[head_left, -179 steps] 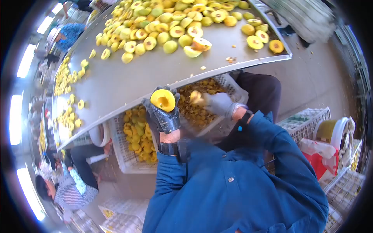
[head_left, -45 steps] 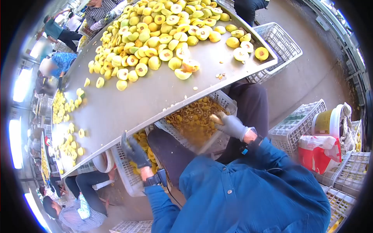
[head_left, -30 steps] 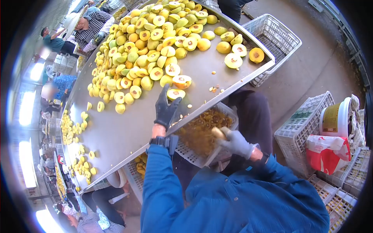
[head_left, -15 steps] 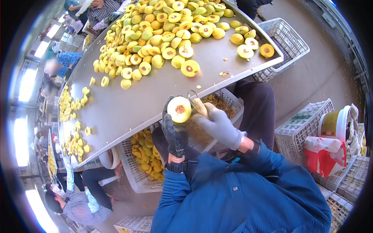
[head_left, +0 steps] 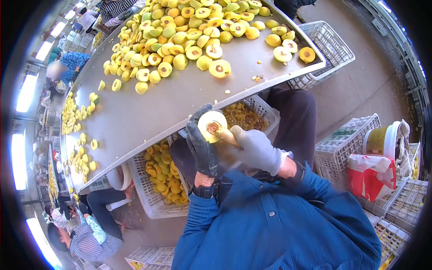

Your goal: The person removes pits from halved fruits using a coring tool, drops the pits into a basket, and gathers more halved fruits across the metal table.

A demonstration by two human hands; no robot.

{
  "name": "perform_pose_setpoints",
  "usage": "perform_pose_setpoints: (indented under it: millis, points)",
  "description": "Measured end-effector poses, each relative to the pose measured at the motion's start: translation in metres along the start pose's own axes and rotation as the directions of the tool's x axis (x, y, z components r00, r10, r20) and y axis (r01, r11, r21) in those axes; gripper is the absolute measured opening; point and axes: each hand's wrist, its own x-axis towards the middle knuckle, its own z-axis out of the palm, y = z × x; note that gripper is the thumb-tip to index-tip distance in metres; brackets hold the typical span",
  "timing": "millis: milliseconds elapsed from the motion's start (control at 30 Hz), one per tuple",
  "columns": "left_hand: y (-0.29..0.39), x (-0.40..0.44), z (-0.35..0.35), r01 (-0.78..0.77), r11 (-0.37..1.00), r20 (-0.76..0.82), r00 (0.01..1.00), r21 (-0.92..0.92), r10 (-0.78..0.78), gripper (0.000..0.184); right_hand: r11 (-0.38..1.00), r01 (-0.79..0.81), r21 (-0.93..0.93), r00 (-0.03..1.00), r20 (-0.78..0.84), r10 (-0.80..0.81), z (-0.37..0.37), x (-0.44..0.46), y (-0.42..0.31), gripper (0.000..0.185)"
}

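Note:
My left hand (head_left: 201, 150), in a dark glove, cups a halved yellow peach (head_left: 206, 119) with its pale cut face up. In its middle is a reddish-brown pit hollow. My right hand (head_left: 258, 150), in a grey glove, is wrapped around the wooden handle (head_left: 230, 137) of a pitting tool. The tool's working end is at the hollow, its metal loop no longer distinguishable. Both hands are just off the near edge of a metal table (head_left: 148, 112). On that table lies a large heap of peach halves (head_left: 180, 47).
Below the table edge stand a crate of peach halves (head_left: 155, 211) and a crate of brownish scraps (head_left: 271, 118). Stacked crates (head_left: 330, 157), a white bucket (head_left: 390, 139) and a red-white bag (head_left: 366, 180) stand right. Another person (head_left: 94, 238) sits at lower left.
The pitting tool has moved left from beside the peach half onto its pit hollow, and its loop has gone from sight. My right hand followed; the view shifted slightly.

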Motion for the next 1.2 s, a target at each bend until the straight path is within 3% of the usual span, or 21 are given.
perform_pose_setpoints:
  millis: [100,333,500,567,633,700,733,800,833,867,933,967,1000,1067,1133,1167,1200]
  points:
    - [0.002,-0.003,0.0,0.01,1.0,0.018,1.0,0.008,-0.01,0.037,0.999,-0.023,-0.042,0.995,0.093,0.026,-0.004,-0.002,0.002,0.028]
    - [0.004,-0.007,0.003,0.04,0.999,0.08,0.996,0.01,-0.04,0.034,1.0,0.018,-0.009,0.996,0.09,-0.017,0.002,-0.01,0.01,0.026]
    - [0.007,-0.007,0.0,0.111,0.994,0.276,0.955,0.01,-0.109,0.032,0.995,0.038,-0.095,0.98,0.196,-0.018,-0.01,-0.01,0.025,0.025]
    - [0.005,-0.001,-0.008,0.138,0.99,0.414,0.899,0.031,-0.138,0.03,0.999,0.049,-0.012,0.946,0.322,-0.042,-0.021,-0.006,0.034,0.025]
    - [-0.033,-0.02,-0.029,0.219,0.967,0.478,0.841,0.128,-0.253,0.03,0.999,0.051,-0.014,0.915,0.402,-0.041,-0.031,-0.006,0.036,0.026]
    - [-0.062,-0.052,-0.06,0.361,0.927,0.49,0.792,0.107,-0.365,0.031,0.997,0.036,-0.063,0.904,0.427,-0.005,-0.026,-0.008,0.041,0.024]
    - [-0.055,-0.053,-0.071,0.436,0.9,0.519,0.769,0.0,-0.373,0.031,0.995,0.033,-0.092,0.899,0.438,0.011,-0.025,-0.007,0.043,0.023]
    - [-0.03,-0.03,-0.063,0.395,0.916,0.532,0.792,-0.069,-0.301,0.031,0.997,-0.058,-0.05,0.917,0.393,0.073,-0.022,-0.013,0.04,0.022]
    - [-0.006,0.0,-0.034,0.276,0.961,0.52,0.825,-0.031,-0.22,0.032,0.995,-0.102,-0.025,0.923,0.37,0.104,-0.02,-0.016,0.037,0.021]
    - [0.009,0.013,-0.012,0.152,0.988,0.513,0.848,0.009,-0.135,0.032,0.961,-0.192,0.198,0.934,0.337,0.117,-0.012,-0.018,0.039,0.022]
    - [0.017,-0.001,0.017,0.175,0.977,0.315,0.94,-0.124,-0.128,0.046,0.731,-0.311,0.607,0.945,0.281,0.169,0.007,-0.024,0.048,0.023]
    - [0.016,-0.005,0.021,0.124,0.982,0.277,0.957,-0.144,-0.08,0.048,0.529,-0.448,0.721,0.888,0.425,0.174,0.008,-0.029,0.042,0.025]
    - [0.015,-0.01,0.024,0.078,0.984,0.238,0.97,-0.162,-0.038,0.051,0.364,-0.689,0.626,0.714,0.673,0.195,-0.016,-0.028,0.021,0.024]
    - [0.009,-0.017,0.024,0.169,0.966,0.283,0.953,-0.194,-0.11,0.055,0.566,-0.481,0.669,0.854,0.505,0.128,0.004,-0.036,0.036,0.022]
    - [-0.005,-0.007,0.016,0.416,0.892,0.443,0.842,-0.175,-0.306,0.061,0.686,-0.452,0.57,0.869,0.453,0.197,0.006,-0.031,0.045,0.018]
    - [-0.007,-0.007,0.022,0.39,0.879,0.373,0.886,-0.275,-0.277,0.065,0.739,-0.367,0.566,0.913,0.372,0.168,0.004,-0.027,0.04,0.022]
    - [-0.005,-0.007,0.024,0.42,0.828,0.363,0.886,-0.372,-0.286,0.066,0.613,-0.48,0.628,0.859,0.477,0.185,-0.003,-0.026,0.034,0.022]
